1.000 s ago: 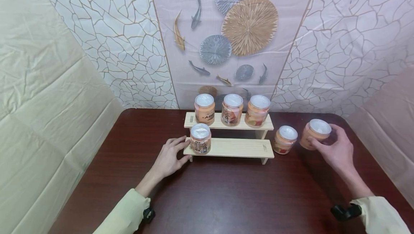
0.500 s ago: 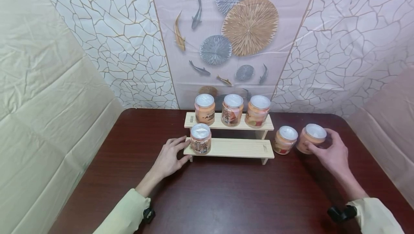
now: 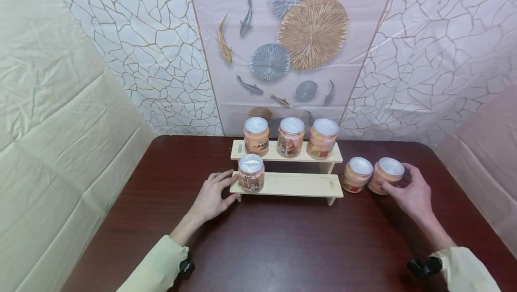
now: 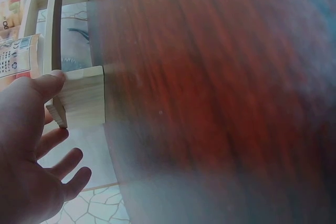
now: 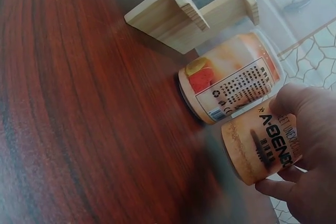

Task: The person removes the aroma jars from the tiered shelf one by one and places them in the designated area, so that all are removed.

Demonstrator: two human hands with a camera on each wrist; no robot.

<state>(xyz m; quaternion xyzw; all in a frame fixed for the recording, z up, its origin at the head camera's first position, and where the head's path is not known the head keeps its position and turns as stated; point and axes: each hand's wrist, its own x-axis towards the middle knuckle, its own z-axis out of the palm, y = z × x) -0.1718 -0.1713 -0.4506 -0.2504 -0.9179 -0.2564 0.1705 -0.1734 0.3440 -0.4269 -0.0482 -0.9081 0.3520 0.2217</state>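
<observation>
On the table's right side, my right hand (image 3: 413, 192) holds an orange-labelled jar (image 3: 386, 176) with a clear lid, thumb on the near side and fingers round the far side. Its lettering faces the right wrist camera, low at the tabletop. Just left of it stands a second jar (image 3: 357, 175), close beside the wooden rack. My left hand (image 3: 211, 197) grips the left end of the rack's lower step (image 3: 296, 184), thumb at the front edge, index finger behind; its other fingers are spread in the left wrist view (image 4: 71, 174). One jar (image 3: 251, 173) stands on that step.
Three more jars, the middle one (image 3: 290, 137) among them, stand in a row on the upper step (image 3: 273, 154) at the back. A patterned cloth (image 3: 161, 58) hangs behind the dark table (image 3: 282, 247), with plain cloth (image 3: 52, 148) along the left.
My right hand has moved its jar leftward and slightly down, closer to the jar beside the rack. My left hand and the rack have stayed in place.
</observation>
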